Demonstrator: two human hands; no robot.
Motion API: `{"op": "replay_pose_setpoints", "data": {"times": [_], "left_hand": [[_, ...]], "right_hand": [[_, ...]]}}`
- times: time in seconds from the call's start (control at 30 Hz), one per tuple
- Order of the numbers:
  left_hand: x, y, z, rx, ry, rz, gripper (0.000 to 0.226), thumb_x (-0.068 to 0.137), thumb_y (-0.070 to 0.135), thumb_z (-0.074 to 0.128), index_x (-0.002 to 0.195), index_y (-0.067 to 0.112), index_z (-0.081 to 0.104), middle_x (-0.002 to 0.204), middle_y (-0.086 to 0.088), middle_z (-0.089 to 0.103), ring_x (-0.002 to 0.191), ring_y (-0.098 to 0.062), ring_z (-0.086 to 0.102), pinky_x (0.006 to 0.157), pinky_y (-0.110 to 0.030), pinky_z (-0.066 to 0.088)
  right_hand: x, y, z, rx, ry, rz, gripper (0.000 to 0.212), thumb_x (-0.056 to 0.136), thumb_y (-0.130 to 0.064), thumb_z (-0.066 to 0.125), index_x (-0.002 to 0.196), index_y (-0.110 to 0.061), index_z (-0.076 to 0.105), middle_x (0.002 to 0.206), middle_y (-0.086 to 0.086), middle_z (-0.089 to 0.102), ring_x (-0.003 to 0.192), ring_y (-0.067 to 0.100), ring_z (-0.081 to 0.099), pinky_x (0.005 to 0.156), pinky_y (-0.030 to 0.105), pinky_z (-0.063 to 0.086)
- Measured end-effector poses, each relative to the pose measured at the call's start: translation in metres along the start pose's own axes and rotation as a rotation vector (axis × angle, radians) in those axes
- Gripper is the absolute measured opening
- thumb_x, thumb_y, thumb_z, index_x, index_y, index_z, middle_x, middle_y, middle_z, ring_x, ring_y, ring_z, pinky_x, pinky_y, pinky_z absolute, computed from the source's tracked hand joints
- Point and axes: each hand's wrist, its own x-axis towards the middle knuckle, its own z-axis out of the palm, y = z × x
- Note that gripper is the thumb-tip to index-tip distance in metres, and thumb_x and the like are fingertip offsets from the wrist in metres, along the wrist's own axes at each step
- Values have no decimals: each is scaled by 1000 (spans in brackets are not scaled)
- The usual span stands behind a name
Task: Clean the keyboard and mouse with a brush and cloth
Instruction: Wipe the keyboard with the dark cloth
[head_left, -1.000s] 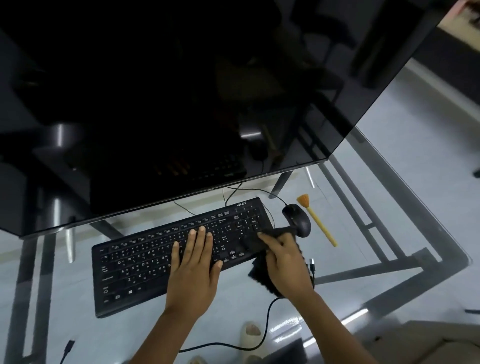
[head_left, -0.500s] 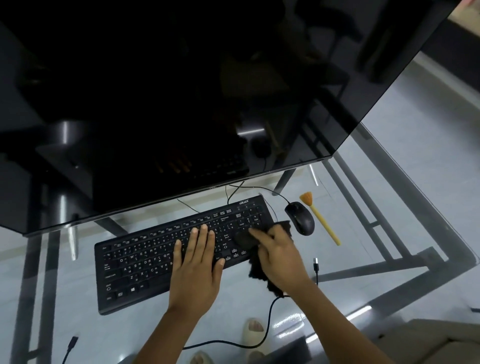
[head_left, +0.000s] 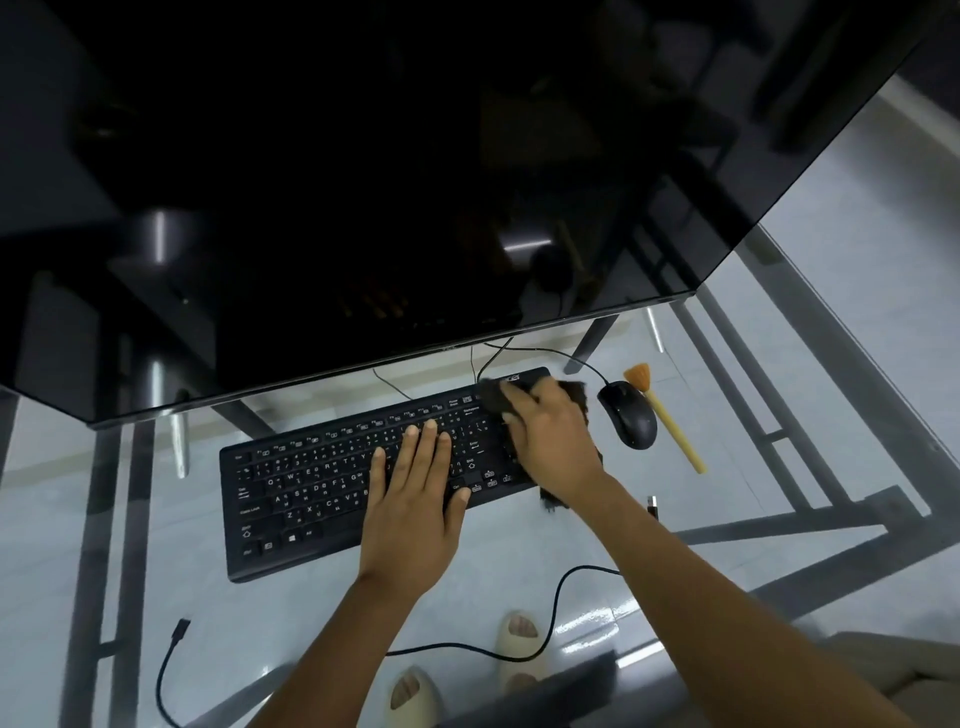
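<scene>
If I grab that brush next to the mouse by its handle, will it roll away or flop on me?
The brush lies flat on the glass desk, right of the mouse, touching neither hand. Its straight yellow handle looks rigid, so it probably lifts without bending. The handle seems round, so a sideways nudge on smooth glass may roll or slide it. Only the fanned bristles should give.

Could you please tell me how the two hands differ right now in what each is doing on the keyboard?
The left hand lies flat and open on the middle keys of the keyboard, holding nothing; the right hand presses a dark cloth against the keyboard's right end. The left hand's fingers are spread straight, while the right hand's curl over the cloth. Both rest on the keyboard, near the mouse.
</scene>
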Motion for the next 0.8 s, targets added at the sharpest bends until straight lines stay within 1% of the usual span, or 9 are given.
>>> {"op": "replay_pose_setpoints", "data": {"times": [0.03, 0.17, 0.3, 0.43, 0.57, 0.63, 0.7, 0.73, 0.8], "left_hand": [[0, 0, 0, -5, -2, 5, 61, 99, 48, 25, 150, 14, 23, 159, -1, 12, 147, -17, 3, 117, -48, 6], [2, 1, -1, 0, -6, 12, 61, 99, 49, 24, 150, 15, 22, 159, -1, 12, 147, -17, 2, 116, -48, 5], [2, 1, -1, 5, -15, 1, 62, 99, 48, 25, 151, 14, 20, 159, -2, 10, 147, -18, 0, 116, -48, 3], [2, 1, -1, -11, -34, 5, 62, 99, 48, 24, 151, 15, 17, 160, -2, 9, 147, -17, -3, 117, -47, -1], [-4, -6, -11, -40, -48, -4, 64, 99, 50, 22, 152, 16, 10, 160, -1, 2, 146, -15, -10, 117, -44, -9], [-15, -25, -20, -75, 12, -115, 69, 97, 54, 23, 152, 16, 8, 160, -1, -2, 146, -14, -12, 117, -46, -8], [-33, -54, -29, -95, 129, -273, 76, 94, 59, 29, 152, 13, 12, 161, -3, 1, 147, -16, -8, 118, -48, -4], [-43, -68, -31, -113, 160, -343, 82, 91, 62, 32, 151, 11, 12, 161, -4, 2, 147, -16, -8, 117, -48, -3], [-59, -89, -33, -157, 158, -430, 94, 85, 71, 36, 151, 9, 10, 161, -5, 1, 147, -16, -9, 117, -48, -4]], "right_hand": [[6, 4, -2, -19, -16, -41, 37, 88, -16, 60, 125, -14, 60, 95, 15, 55, 78, 32, 57, 71, 41, 55], [29, 13, -4, 16, 80, 323, 35, 96, -19, 49, 129, -13, 56, 107, 19, 53, 91, 35, 57, 82, 41, 52], [14, -19, 4, 1, -58, -127, 37, 89, -15, 60, 126, -14, 60, 94, 16, 55, 79, 32, 57, 74, 40, 53], [18, -10, 7, 4, 51, 146, 35, 93, -18, 54, 127, -15, 59, 97, 17, 56, 82, 34, 57, 77, 44, 53], [-2, -34, 15, 50, -161, -200, 41, 91, -19, 57, 132, -17, 56, 97, 12, 52, 81, 29, 56, 77, 40, 52], [2, -20, 7, 68, -162, -139, 41, 92, -19, 57, 133, -21, 56, 102, 12, 52, 86, 29, 57, 82, 38, 52], [6, -4, 4, 41, -37, 117, 39, 93, -19, 55, 132, -18, 56, 106, 18, 54, 89, 35, 58, 82, 43, 53], [3, -6, 4, 22, -1, 142, 38, 93, -18, 56, 131, -15, 56, 103, 20, 54, 84, 37, 59, 78, 45, 55], [-12, -26, 9, 50, -70, -14, 40, 89, -16, 61, 129, -13, 58, 94, 17, 54, 70, 32, 58, 68, 41, 56]]}}
